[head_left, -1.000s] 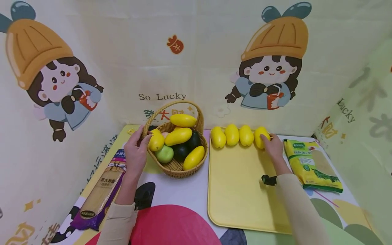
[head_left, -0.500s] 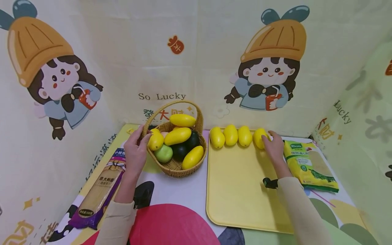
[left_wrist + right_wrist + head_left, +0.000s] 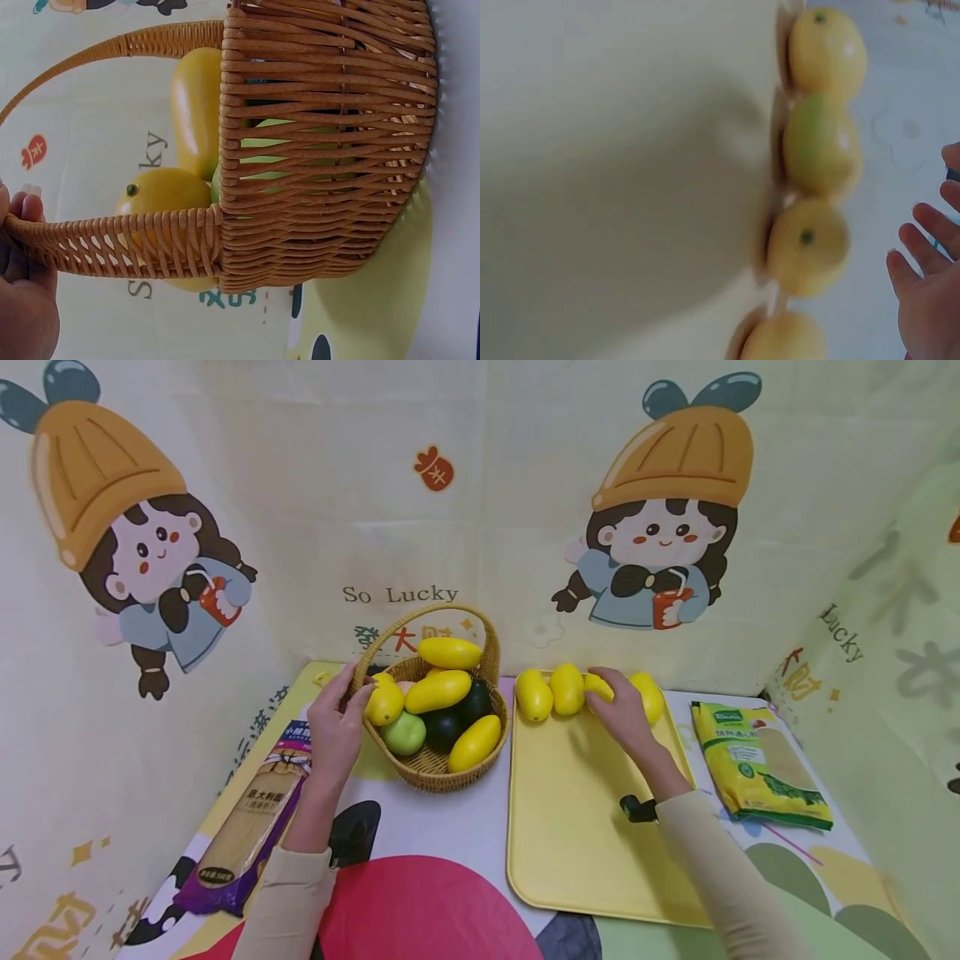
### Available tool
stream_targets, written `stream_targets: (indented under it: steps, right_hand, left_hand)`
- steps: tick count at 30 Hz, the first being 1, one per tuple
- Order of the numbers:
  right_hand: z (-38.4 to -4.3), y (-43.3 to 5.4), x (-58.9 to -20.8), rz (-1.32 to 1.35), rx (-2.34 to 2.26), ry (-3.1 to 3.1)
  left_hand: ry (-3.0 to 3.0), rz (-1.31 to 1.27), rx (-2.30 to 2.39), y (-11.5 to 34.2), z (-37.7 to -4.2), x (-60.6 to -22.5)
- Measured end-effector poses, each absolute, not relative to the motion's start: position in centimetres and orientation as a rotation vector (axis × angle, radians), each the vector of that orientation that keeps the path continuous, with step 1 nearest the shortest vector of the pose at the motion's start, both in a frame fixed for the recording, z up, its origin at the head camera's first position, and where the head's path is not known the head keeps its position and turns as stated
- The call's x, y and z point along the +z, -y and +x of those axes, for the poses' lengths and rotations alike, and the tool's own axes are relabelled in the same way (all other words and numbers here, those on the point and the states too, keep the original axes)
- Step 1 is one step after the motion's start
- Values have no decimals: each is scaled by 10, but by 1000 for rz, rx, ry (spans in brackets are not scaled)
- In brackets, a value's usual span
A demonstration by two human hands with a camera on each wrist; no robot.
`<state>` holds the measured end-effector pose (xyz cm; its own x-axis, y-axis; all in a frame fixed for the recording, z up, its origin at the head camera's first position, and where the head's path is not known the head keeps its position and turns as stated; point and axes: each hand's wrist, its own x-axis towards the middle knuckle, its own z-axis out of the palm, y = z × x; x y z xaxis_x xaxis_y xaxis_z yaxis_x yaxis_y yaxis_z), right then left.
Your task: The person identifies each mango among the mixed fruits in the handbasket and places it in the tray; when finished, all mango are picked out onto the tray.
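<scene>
Mangoes (image 3: 567, 690) lie in a row along the far edge of the yellow tray (image 3: 585, 843), four of them side by side, touching or nearly so.

Going from the left: a purple pasta pack (image 3: 251, 822) lies at the left edge of the desk (image 3: 465, 827). Just beside it, the left hand (image 3: 333, 731) grips the basket (image 3: 431, 764) where the handle meets the rim, fingers curled round the wicker; the left wrist view shows the fingertips (image 3: 26, 206) hooked over the handle. The basket holds more yellow mangoes, a green apple (image 3: 403, 733) and dark round fruit (image 3: 444, 727); one mango sits on top under the handle arch.

Right of the basket comes the tray. The right hand (image 3: 618, 714) hovers over the row at its third mango (image 3: 597, 686), partly covering it, fingers relaxed and spread; the right wrist view shows them loosely apart and holding nothing. Whether they touch the fruit I cannot tell. The fourth mango (image 3: 649, 697) lies just beyond the hand.

Furthest right, a yellow-green packet (image 3: 757, 764) lies flat on the desk beside the tray.
</scene>
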<state>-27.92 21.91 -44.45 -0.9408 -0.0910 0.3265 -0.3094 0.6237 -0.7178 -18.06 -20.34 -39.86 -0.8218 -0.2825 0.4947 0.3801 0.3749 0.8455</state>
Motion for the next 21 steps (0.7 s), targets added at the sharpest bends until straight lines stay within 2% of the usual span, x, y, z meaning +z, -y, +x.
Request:
stream_targets:
  steps: [6, 13, 21]
  right_hand:
    - [-277, -176, -441, 557, 1184, 2598]
    - [-274, -132, -440, 720, 1154, 2582]
    - [-267, -78, -430, 918, 1060, 2597]
  left_hand:
    - [2082, -60, -1484, 202, -177, -394]
    - [2086, -75, -1490, 192, -164, -375]
    - [2087, -62, -1504, 191, -162, -373]
